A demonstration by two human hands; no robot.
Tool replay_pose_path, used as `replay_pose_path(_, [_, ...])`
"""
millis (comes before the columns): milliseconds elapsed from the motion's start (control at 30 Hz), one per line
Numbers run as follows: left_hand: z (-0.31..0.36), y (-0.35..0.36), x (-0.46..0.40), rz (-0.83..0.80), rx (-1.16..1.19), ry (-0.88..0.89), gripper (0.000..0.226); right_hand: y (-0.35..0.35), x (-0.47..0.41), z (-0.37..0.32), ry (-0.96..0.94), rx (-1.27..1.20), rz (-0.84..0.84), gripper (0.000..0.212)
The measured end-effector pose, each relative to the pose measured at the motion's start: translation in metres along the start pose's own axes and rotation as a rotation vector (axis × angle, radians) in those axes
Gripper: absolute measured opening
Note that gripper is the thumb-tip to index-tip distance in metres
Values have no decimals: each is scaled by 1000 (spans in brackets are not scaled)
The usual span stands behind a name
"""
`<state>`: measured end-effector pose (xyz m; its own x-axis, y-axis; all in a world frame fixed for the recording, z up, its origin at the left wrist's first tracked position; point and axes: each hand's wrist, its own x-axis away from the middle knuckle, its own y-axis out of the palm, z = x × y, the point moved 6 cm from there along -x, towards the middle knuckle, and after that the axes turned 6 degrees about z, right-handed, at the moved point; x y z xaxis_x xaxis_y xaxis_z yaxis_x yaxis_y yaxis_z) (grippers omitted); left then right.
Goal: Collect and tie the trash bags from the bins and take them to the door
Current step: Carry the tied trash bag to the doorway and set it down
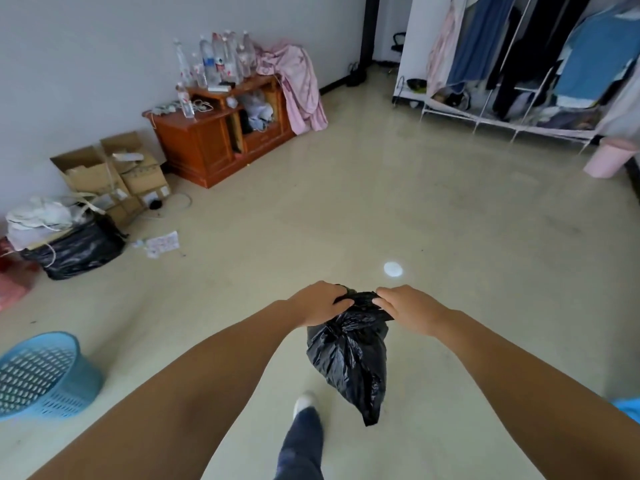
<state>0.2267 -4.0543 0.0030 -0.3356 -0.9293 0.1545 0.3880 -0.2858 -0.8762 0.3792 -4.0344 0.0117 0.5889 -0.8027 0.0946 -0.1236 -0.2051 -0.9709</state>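
Both hands are out in front at about waist level, close together, each closed on the gathered mouth of a small black trash bag (349, 355). The left hand (320, 303) has its fingers curled over the left side of the bunched neck, and the right hand (408, 308) pinches the right side, so the plastic is stretched as a short band between them. The two are about equally near it; neither leads. The bag hangs straight down from that grip, its long axis vertical, tapering to a point above the floor (450, 220) and clear of it, just ahead of the person's forward foot (304, 403). I judge the tying is under way or about to start: the knot has to be made right where the hands meet, across that horizontal band, while the weight pulls directly below. Further out, a blue perforated bin (41, 375) lies tipped on its side to the left, well apart from the hands. Beyond it, against the wall, sits a second black bag (76, 251), overfilled and open, next to cardboard boxes (110, 171). A pink bin (609, 157) stands far right by the clothes rack (519, 64). I cannot see a door for certain.
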Motion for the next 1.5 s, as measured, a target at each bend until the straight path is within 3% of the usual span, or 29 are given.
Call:
replay_pose_path(400, [-66, -137, -294, -31, -129, 108, 33, -77, -239, 154, 145, -153, 166, 32])
replay_pose_path(633, [-92, -148, -451, -82, -143, 123, 33, -95, -346, 263, 181, -170, 110, 33])
replay_pose_path(1100, [-96, -193, -818, -23, -95, 32, 24, -178, -587, 558, 105, -125, 20, 36])
replay_pose_path(1333, [-142, -225, -999, -19, 12, -16, 29, -210, -738, 673, 106, -71, -40, 38])
replay_pose_path(1500, [-185, -272, -1133, -57, -40, 19, 27, -232, -855, 746, 135, -87, -45, 31])
